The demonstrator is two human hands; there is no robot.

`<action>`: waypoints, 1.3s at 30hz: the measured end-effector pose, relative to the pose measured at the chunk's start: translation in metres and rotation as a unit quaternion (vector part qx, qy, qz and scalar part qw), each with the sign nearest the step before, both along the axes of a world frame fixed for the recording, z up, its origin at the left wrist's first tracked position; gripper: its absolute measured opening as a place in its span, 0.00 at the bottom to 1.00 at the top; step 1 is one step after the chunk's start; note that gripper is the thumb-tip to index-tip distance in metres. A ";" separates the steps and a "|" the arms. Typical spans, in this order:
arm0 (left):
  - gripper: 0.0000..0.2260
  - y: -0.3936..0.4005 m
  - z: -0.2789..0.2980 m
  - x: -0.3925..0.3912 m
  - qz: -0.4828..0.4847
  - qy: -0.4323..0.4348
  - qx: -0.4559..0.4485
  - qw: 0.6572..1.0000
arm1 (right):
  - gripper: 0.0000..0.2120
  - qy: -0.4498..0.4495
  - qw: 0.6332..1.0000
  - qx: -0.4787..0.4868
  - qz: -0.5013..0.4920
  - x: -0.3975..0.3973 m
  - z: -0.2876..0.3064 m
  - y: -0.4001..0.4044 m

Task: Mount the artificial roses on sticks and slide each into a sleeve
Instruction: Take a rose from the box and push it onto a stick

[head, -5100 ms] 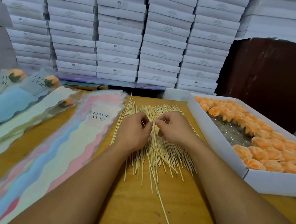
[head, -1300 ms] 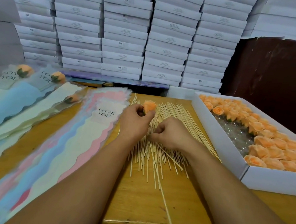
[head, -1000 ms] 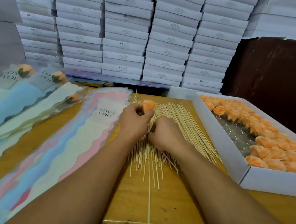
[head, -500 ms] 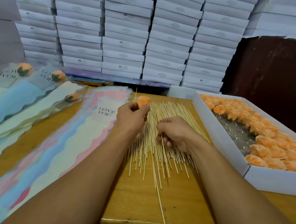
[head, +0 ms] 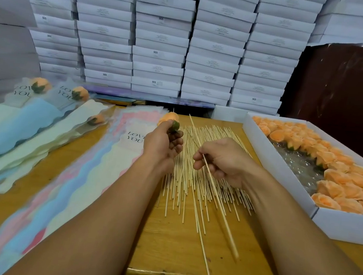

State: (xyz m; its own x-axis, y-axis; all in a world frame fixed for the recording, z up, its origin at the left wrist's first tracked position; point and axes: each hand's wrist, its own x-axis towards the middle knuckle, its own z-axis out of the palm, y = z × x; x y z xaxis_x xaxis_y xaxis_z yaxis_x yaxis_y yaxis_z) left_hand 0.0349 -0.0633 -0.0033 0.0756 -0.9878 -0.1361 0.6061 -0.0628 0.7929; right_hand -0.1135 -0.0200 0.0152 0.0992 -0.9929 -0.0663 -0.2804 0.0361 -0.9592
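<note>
Pinching one stick [head: 204,162] in right hand [head: 223,159], tip aimed toward 11 o'clock; gripping one rose [head: 169,119] by its green base in left hand [head: 163,144], just beside the stick's far end but not yet joined.

Largest first: stacked white boxes [head: 159,45] filling 12 o'clock, too many to count. Open box [head: 284,170] at 3 o'clock, one, with dozens of loose roses [head: 339,178] along its rim and a bare patch mid-tray. Fanned empty sleeves [head: 64,181] at 8 to 10 o'clock, count not legible. Pile of sticks [head: 193,183] at centre on table [head: 164,247], many dozens.

Finished so far: three sleeved roses [head: 39,84] at 10 o'clock. Current rose neither mounted nor sleeved. Judging by the stock left, barely started, most of the work ahead.
</note>
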 end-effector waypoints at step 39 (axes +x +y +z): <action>0.11 -0.002 0.005 0.010 -0.090 0.169 0.006 0.981 | 0.11 0.037 0.992 -0.063 0.105 0.007 0.008 0.021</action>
State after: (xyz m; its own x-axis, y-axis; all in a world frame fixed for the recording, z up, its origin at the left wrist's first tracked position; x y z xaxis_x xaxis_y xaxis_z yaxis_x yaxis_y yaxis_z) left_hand 0.0451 -0.0649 0.0016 -0.1511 -0.9793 -0.1344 0.8130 -0.2004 0.5466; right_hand -0.1062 0.0012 0.0227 0.3049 -0.9514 0.0424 -0.3378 -0.1496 -0.9292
